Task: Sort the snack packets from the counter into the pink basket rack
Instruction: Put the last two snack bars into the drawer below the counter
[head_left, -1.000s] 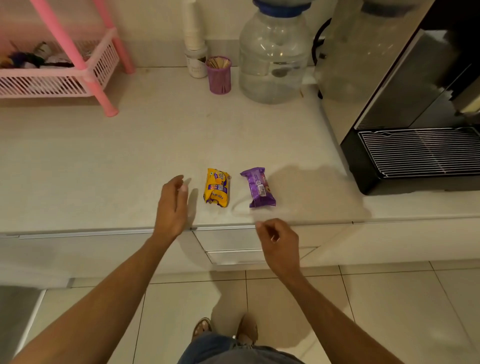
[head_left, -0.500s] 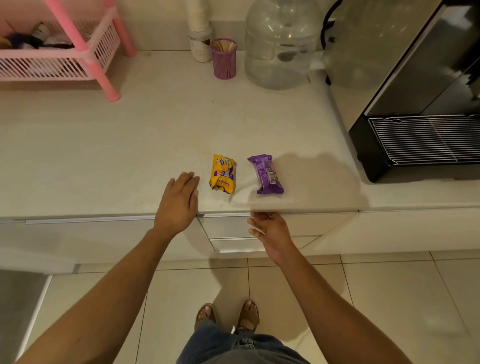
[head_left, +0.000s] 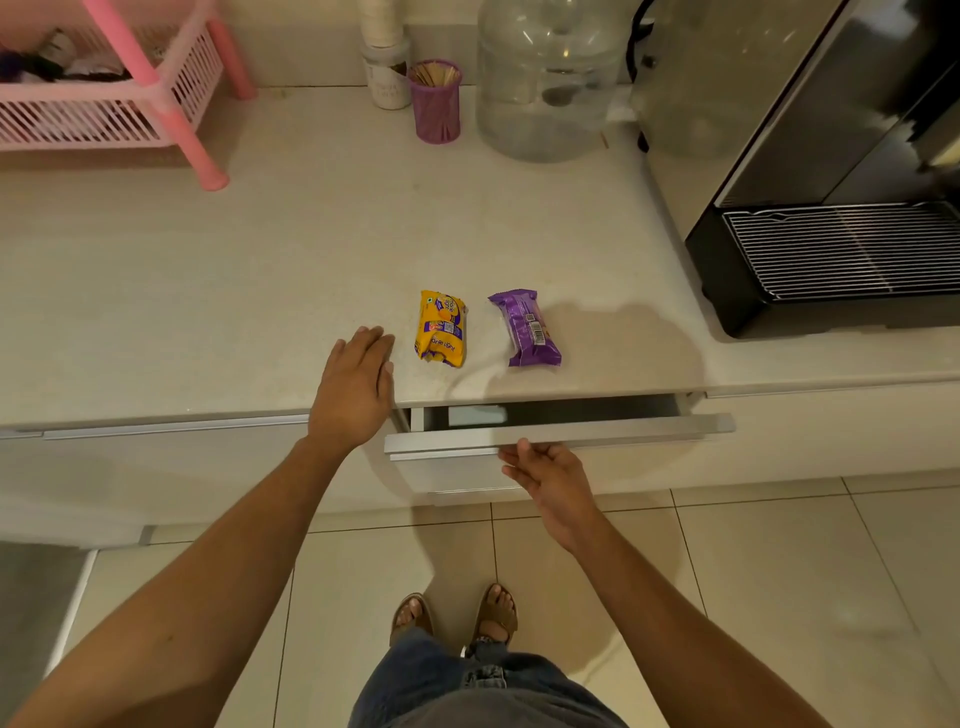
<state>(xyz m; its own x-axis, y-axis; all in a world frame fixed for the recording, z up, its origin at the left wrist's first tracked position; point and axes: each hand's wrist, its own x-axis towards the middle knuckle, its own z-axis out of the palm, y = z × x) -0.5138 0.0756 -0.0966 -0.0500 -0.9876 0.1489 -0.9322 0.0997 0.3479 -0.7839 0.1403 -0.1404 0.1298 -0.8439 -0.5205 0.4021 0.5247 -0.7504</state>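
A yellow snack packet (head_left: 440, 328) and a purple snack packet (head_left: 525, 329) lie side by side near the front edge of the white counter (head_left: 260, 291). My left hand (head_left: 356, 385) rests flat on the counter edge just left of the yellow packet, fingers straight. My right hand (head_left: 545, 477) curls its fingers under the handle of a drawer (head_left: 561, 430) below the packets; the drawer stands slightly pulled out. The pink basket rack (head_left: 104, 111) sits at the far left back of the counter with some items inside.
At the back stand a white jar (head_left: 387, 78), a purple cup of sticks (head_left: 435, 101) and a large clear water jug (head_left: 548, 78). A dark machine with a metal grille tray (head_left: 841, 254) fills the right side. My feet stand on the tiled floor.
My right hand took hold of the drawer handle and pulled the drawer partly out. My left hand stayed resting on the counter edge beside the yellow packet.
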